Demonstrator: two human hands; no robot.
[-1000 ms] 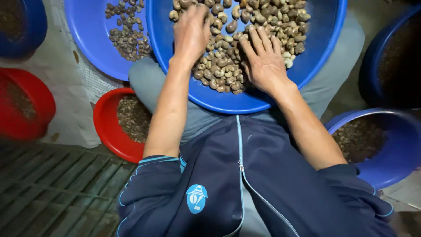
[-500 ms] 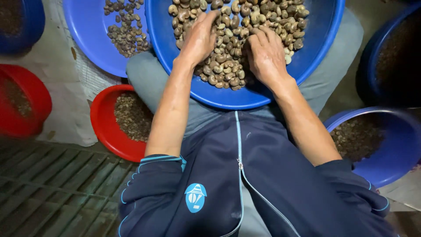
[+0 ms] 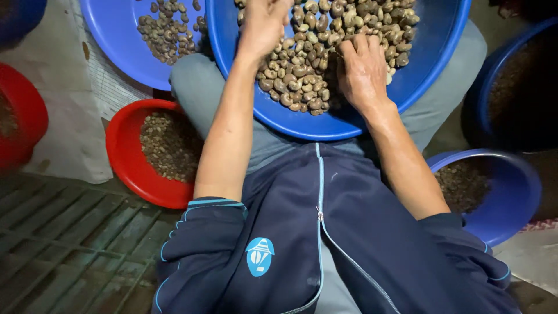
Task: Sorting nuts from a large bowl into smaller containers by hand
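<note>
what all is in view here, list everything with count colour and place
big blue basin: one, blue, on the person's lap, top centre
nuts in shell: many, brown-grey, heaped in the lap basin
second blue basin: one, blue, top left, a thinner scatter of nuts in it
red basins: two, red, one at the left knee with small brown bits, one cut off at the left edge
other blue tubs: at least two on the right, blue, the lower one holds dark bits
slatted floor: one, dark, lower left
jacket: one, navy with light blue trim, bottom centre
left hand: on the nuts
right hand: flat on the nuts
</note>
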